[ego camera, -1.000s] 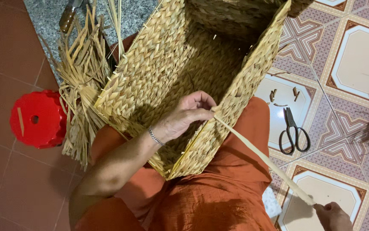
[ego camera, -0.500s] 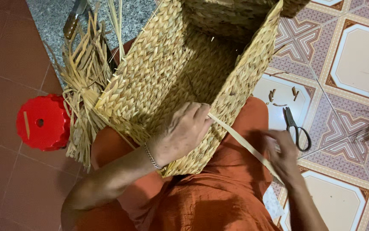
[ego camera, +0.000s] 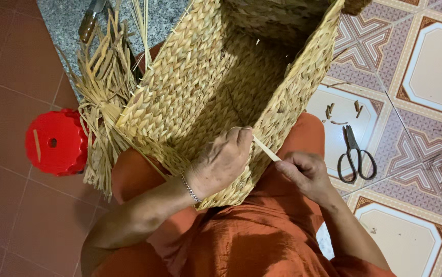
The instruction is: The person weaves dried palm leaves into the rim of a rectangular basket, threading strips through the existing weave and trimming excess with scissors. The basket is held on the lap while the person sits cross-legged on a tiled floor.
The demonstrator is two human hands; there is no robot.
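Seen from the head camera, a large rectangular basket of plaited, straw-coloured fibre (ego camera: pixel 215 87) rests tilted on the lap of a person in rust-orange clothing, its open mouth facing the camera. The left hand (ego camera: pixel 223 161), a thin metal bracelet at its wrist, curls over the basket's near rim, fingers pressed together around one end of a flat pale fibre strip (ego camera: pixel 266 149). The right hand (ego camera: pixel 305 173), just beside the rim, pinches the strip's other end between thumb and forefinger. A bundle of loose dry straw strands (ego camera: pixel 103 102) fans out at the basket's left, beside a round red plastic stool (ego camera: pixel 56 142). Black scissors (ego camera: pixel 354 156) lie on the patterned tile floor (ego camera: pixel 426 77).
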